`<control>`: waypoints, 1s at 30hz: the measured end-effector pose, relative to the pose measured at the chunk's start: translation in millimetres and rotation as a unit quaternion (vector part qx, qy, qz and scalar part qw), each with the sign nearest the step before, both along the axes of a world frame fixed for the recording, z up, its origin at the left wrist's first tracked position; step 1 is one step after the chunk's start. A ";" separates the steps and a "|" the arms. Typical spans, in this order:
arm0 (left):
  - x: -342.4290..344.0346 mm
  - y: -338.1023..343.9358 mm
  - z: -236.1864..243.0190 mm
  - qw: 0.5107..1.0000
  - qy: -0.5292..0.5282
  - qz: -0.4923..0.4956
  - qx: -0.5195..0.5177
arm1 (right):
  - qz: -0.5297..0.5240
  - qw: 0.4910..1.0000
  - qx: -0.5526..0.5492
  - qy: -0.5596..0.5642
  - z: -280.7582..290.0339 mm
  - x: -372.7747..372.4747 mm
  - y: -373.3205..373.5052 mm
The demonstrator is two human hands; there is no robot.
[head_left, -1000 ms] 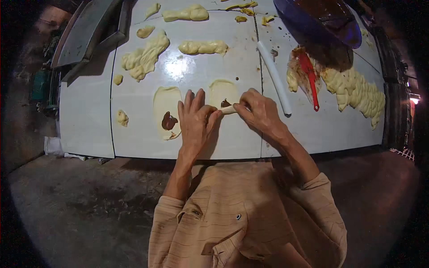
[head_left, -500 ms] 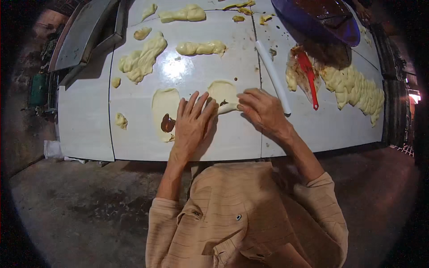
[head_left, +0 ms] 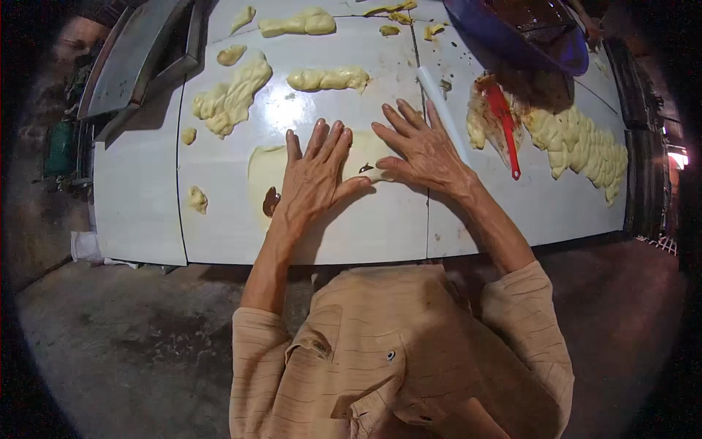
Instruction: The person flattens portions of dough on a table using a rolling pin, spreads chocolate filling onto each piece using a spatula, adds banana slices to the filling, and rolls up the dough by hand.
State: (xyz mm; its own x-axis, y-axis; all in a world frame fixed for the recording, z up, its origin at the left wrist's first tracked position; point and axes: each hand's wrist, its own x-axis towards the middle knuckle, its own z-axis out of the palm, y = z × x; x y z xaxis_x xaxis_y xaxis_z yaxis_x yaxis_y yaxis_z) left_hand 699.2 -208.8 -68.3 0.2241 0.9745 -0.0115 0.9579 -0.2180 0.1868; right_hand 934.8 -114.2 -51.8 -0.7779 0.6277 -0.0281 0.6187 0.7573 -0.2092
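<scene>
Dough sheet [head_left: 369,151] partly hidden by left hand [head_left: 314,174] and right hand [head_left: 428,155], both splayed apart, purple basin [head_left: 579,60] cut off above

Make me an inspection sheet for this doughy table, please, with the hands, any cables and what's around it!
Surface: white table, with seams and dark specks.
Work things: right dough sheet, near edge rolled; left dough sheet, partly hidden by the left hand; brown filling on both.
Clutter: small dough lump, red spatula, white tube, purple basin.
Hands: left hand open, fingers spread; right hand likewise, at the right sheet's edge.
Cables: nothing seen.
Surroundings: metal trays at left; dark floor.
</scene>
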 end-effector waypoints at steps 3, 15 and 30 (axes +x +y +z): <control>-1.0 -0.2 7.1 1.000 -0.019 0.009 0.003 | -0.003 1.000 0.001 0.010 3.6 2.5 -0.5; -1.0 -15.9 19.7 0.960 -0.240 -0.029 0.141 | 0.063 0.978 -0.026 0.195 -4.6 6.1 -20.7; -2.3 -23.4 15.3 0.969 -0.181 0.049 0.157 | 0.034 0.972 0.054 0.227 2.4 6.5 -22.2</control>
